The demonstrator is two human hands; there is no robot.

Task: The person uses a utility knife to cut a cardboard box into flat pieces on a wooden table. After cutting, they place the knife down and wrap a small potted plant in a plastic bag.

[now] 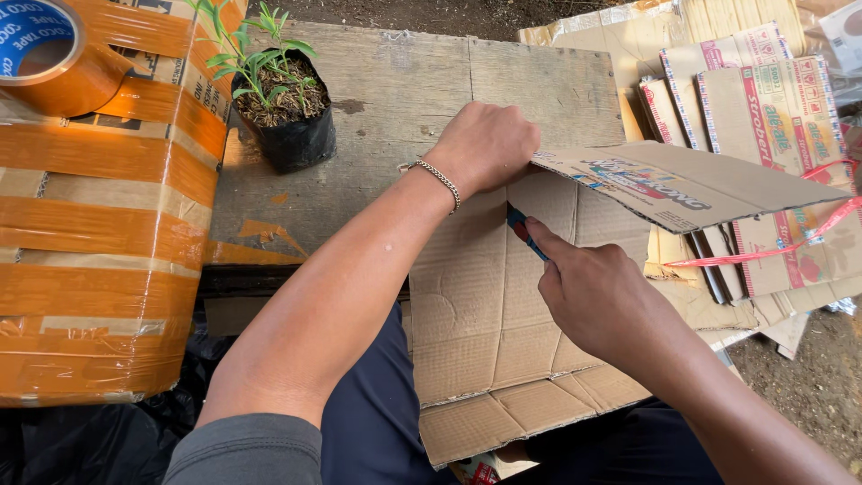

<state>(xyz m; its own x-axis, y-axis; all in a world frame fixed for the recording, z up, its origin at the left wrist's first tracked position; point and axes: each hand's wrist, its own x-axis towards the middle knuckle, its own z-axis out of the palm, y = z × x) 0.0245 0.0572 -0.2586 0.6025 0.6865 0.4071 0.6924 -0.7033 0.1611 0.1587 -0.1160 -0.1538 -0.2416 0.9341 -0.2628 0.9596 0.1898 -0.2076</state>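
Note:
A flattened brown cardboard sheet [489, 305] lies across my lap and the wooden table's edge. One flap [691, 184] of it is folded up, printed side out. My left hand [485, 144], with a chain bracelet at the wrist, grips the flap's edge at the fold. My right hand [597, 292] holds a small blue cutter [523, 230], its tip pressed on the cardboard just below the fold. Most of the cutter is hidden inside my fingers.
A weathered wooden table [395, 108] carries a small plant in a black bag [285, 103]. A parcel wrapped in orange tape [99, 233] with a tape roll [49, 54] on top stands at left. Stacked flattened cartons [763, 108] tied with red string lie at right on dirt ground.

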